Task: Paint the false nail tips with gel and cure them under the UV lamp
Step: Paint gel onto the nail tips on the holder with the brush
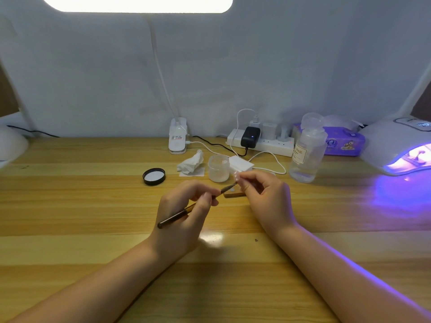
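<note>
Left hand [186, 206] gripping brush [184, 212]; right hand [263, 194] pinching nail tip [237, 177] above counter [93, 206] centre. Apply gel thinly, in even strokes; avoid flooding edges. UV lamp [396, 148] lit at right edge.

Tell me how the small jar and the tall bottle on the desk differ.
The jar is short, squat and open, its black lid lying apart to its left; the bottle is tall, capped and labelled. The jar stands mid-desk behind the hands; the bottle stands further right, nearer the UV lamp. Both are translucent and upright.
</note>
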